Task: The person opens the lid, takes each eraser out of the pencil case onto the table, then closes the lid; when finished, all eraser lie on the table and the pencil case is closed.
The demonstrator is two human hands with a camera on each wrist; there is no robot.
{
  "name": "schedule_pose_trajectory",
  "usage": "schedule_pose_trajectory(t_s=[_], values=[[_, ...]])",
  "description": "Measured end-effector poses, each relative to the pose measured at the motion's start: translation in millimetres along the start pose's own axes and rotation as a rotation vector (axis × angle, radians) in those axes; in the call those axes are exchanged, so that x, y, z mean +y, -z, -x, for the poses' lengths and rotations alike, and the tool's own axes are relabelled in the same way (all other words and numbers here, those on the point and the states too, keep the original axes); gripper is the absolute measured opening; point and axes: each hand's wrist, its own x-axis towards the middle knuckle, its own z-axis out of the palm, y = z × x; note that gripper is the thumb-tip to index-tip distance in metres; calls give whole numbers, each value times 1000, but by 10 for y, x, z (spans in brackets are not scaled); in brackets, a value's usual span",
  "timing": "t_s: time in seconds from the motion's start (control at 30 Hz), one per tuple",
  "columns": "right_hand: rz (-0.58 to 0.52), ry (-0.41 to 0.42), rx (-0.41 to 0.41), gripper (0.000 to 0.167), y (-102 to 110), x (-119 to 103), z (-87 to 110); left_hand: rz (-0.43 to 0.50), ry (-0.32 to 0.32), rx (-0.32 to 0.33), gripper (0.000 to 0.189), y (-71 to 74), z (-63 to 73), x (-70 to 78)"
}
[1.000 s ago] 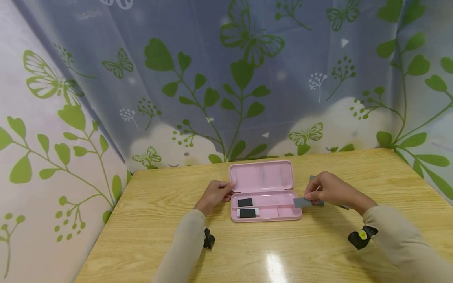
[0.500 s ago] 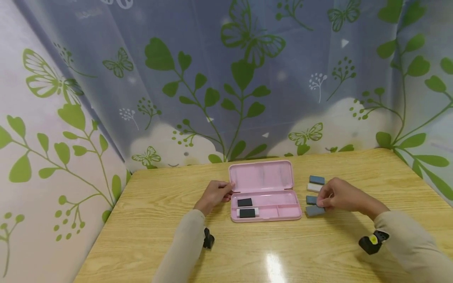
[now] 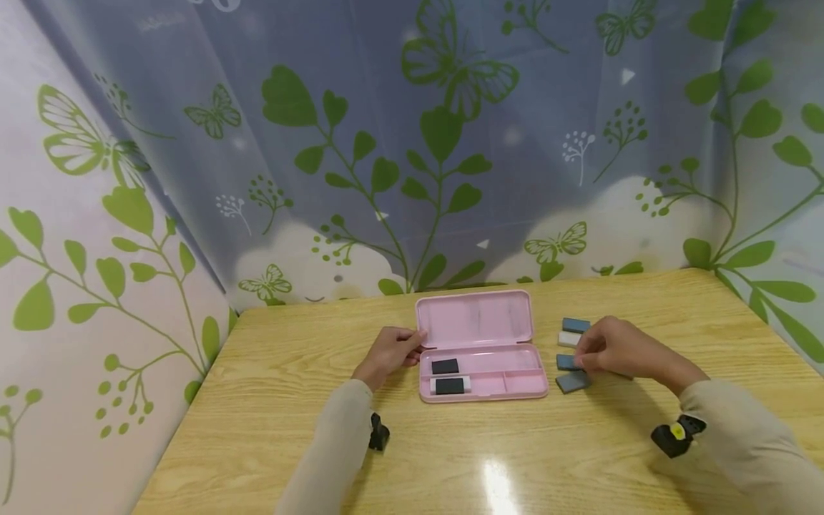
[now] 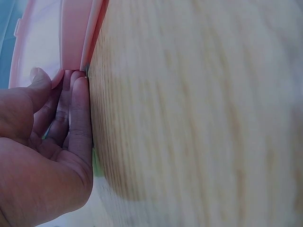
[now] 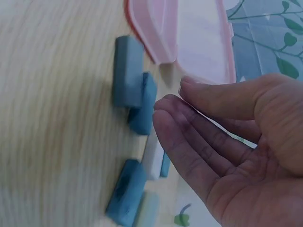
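Right hand, right of centre in the head view, is the one nearer the loose blocks; in the right wrist view its thumb and fingers stand slightly apart, with nothing seen between them. The governing relation is to the blue block: it lies immediately left of the fingertips in the head view, long axis running roughly left to right, its right end covered by the hand; contact cannot be confirmed. The grey block lies just below it, long axis also crosswise with the right end raised towards the upper right of the frame. A white block and a second blue block lie above, in a loose column; further blocks are partly hidden behind the hand. Left hand pinches the lower left edge of the open lid of the pink case, at centre. Inside, a black block occupies the back compartment and a black-sleeved eraser the front left one. Bare wood-grain tabletop separates case from blocks, a narrow strip; patterned cloth hangs behind.
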Motion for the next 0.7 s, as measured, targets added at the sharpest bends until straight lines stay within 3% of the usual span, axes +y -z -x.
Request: schedule_pose_trajectory(t_s=[0.3,0.57,0.7], values=[[-123,71,-59,9,-175,-253,-265,-13,3,6,33,-1,22,21],[-57,149,-33,8,-542,-556,-565,-1,-11,1,32,-1,25,5],[-65,149,-31,12,-707,-707,-663,1,-8,1,33,-4,21,12]])
